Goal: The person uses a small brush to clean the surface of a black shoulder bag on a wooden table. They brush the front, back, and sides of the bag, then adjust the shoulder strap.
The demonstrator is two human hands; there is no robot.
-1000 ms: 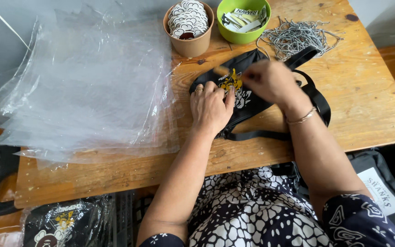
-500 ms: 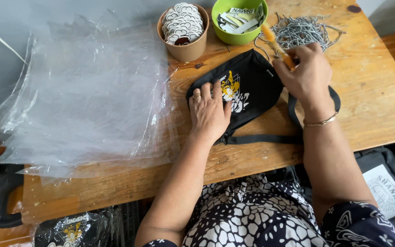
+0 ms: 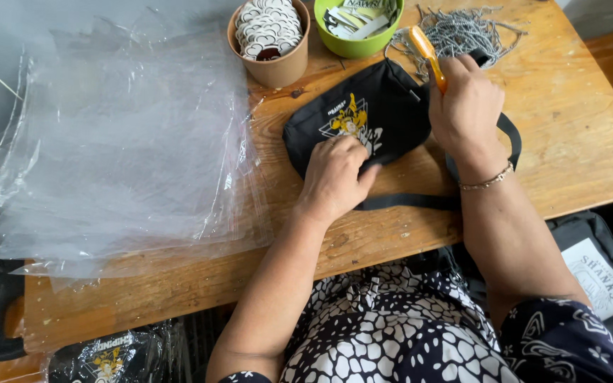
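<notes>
At top centre, a brown paper cup point(image 3: 269, 51) holds round white tags; beside it a green bowl point(image 3: 357, 30) holds paper slips. On the wooden tabletop point(image 3: 576, 142), mid-frame, the left hand point(image 3: 335, 177) presses flat on a black pouch point(image 3: 370, 117); the right hand point(image 3: 464, 113) has its grip clamped on an orange tool point(image 3: 431, 58).

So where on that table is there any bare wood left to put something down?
Bare wood shows along the right end of the wooden table, past the right hand, and in a strip at the near edge below the black pouch. The left is covered by clear plastic bags; the far edge is crowded with a paper cup, green bowl and grey strings.
</notes>
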